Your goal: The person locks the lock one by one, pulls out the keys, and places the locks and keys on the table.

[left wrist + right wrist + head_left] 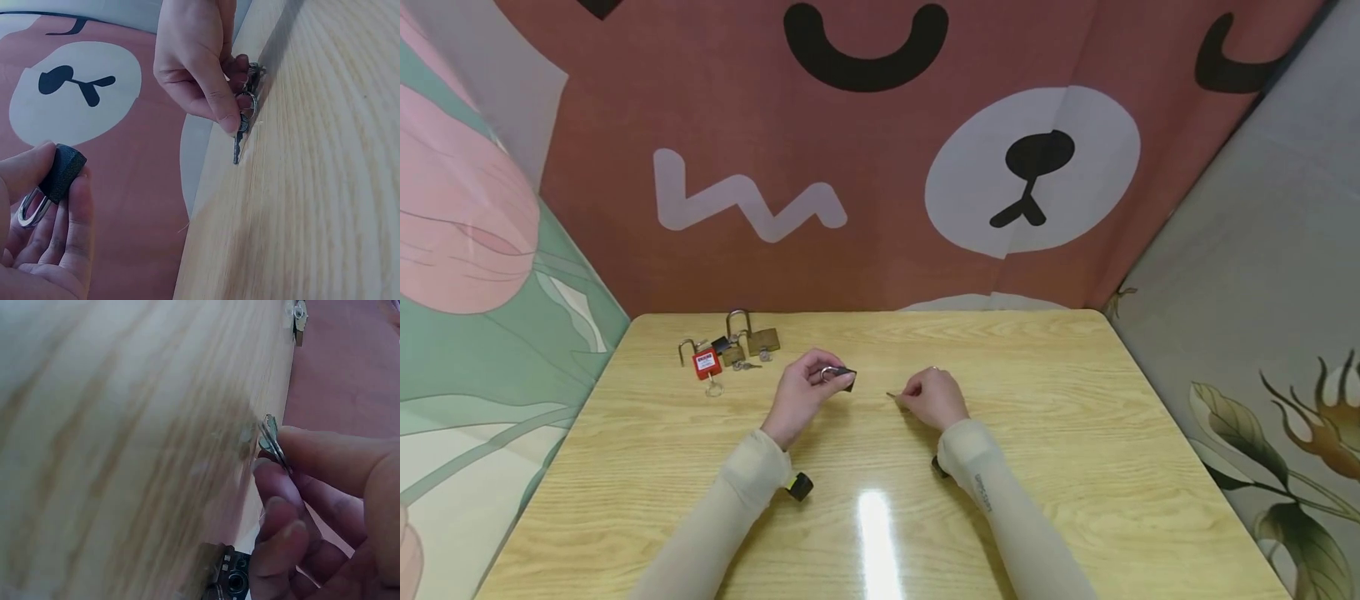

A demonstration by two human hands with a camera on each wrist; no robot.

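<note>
My left hand [799, 396] pinches a small black padlock [64, 172] between thumb and fingers, above the table. Its silver shackle [34, 209] points back toward the palm. To the right of it, my right hand [936, 400] holds a small metal key [237, 149] between thumb and forefinger. A ring [254, 105] with more metal hangs by those fingers in the left wrist view. In the right wrist view the key [270, 439] sticks out past the fingertips. Padlock and key are apart, with a gap between the two hands.
At the table's back left lie a red padlock [706, 364] with a ring, a large brass padlock [764, 341], a smaller brass padlock [732, 356] and some keys [747, 366]. Behind the wooden table [1060, 467] hangs a printed curtain [880, 267].
</note>
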